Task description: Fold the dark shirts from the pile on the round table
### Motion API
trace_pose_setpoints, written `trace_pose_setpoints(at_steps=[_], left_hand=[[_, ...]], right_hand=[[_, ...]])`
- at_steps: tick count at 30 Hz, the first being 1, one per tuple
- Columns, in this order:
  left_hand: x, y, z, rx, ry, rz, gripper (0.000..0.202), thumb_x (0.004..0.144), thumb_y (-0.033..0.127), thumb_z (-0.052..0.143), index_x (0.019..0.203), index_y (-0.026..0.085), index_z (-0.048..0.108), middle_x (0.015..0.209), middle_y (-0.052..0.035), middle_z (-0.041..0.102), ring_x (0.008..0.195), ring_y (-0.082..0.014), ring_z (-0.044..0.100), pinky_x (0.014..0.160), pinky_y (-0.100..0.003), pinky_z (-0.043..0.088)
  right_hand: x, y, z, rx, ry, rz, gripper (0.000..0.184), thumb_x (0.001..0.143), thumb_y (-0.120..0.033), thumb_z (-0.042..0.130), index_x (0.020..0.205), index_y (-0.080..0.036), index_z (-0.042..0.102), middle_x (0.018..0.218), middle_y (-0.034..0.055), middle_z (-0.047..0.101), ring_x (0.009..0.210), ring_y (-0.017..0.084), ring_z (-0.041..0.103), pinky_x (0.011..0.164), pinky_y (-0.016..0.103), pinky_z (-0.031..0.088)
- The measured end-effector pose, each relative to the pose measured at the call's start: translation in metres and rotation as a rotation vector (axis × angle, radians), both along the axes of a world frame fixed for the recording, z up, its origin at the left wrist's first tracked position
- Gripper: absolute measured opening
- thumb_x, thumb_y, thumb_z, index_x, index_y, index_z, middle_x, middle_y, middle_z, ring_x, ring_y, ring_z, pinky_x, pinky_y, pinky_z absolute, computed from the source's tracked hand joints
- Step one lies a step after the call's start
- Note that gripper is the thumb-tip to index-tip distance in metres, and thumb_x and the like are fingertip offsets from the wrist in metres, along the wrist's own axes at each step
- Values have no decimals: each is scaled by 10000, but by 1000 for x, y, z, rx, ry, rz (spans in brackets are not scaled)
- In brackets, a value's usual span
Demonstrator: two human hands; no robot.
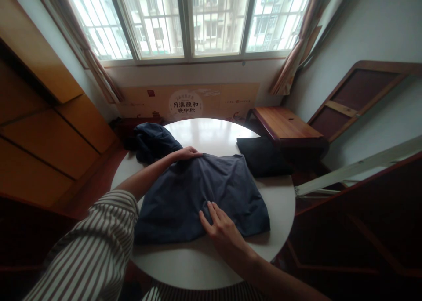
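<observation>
A dark blue-grey garment (pixel 204 191) lies partly folded in the middle of a round white table (pixel 211 129). My left hand (pixel 187 153) rests at the garment's far left corner, fingers curled onto the cloth edge. My right hand (pixel 220 225) lies flat on the near part of the garment, fingers stretched and slightly apart. My left arm wears a striped sleeve (pixel 99 244).
A crumpled dark blue cloth (pixel 152 142) sits at the table's far left. A folded black garment (pixel 262 155) lies at the far right edge. A wooden side table (pixel 283 124) stands to the right, wooden cabinets (pixel 49 138) to the left, a window (pixel 198 19) behind.
</observation>
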State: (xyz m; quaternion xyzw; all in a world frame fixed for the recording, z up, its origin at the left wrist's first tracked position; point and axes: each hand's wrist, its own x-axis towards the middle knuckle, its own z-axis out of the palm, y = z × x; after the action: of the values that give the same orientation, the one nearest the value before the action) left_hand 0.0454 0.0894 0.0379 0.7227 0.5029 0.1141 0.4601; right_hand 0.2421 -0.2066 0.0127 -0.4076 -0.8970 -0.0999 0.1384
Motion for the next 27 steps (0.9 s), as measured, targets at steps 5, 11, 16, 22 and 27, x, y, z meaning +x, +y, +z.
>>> trace_pose_setpoints(at_steps=[5,11,16,22,27], left_hand=[[7,4,-3,71,81,-15,506,677,656,733,635,153,712,573,-6,636,550,-135,533,525,-241,402],[10,4,-1,85,55,-10,467,669,605,756,603,147,695,564,0,617,560,-134,527,546,-244,404],[3,-4,7,106,-66,34,502,746,574,715,997,139,730,708,-12,674,641,-140,594,633,-244,472],[-13,-20,55,102,-308,134,587,796,560,696,1232,170,637,762,-11,674,619,-124,594,577,-222,474],[-40,-50,137,228,-382,151,527,801,496,716,1206,160,682,881,-35,696,729,-144,637,640,-230,505]], right_hand=[[-11,5,2,45,-42,28,406,881,-126,598,1287,-115,607,1332,230,598,1179,333,604,893,445,545],[-20,17,20,45,-157,98,306,855,-53,553,1138,26,638,946,213,681,811,263,648,615,337,556],[-1,23,47,-95,-133,-46,567,857,-23,503,1413,-135,488,937,125,653,710,199,637,529,256,492],[36,29,86,-284,198,43,405,836,-20,473,1149,-187,670,983,93,612,670,141,617,582,239,456],[71,13,129,-399,901,214,209,925,-215,508,917,-201,716,802,50,642,621,143,596,529,239,435]])
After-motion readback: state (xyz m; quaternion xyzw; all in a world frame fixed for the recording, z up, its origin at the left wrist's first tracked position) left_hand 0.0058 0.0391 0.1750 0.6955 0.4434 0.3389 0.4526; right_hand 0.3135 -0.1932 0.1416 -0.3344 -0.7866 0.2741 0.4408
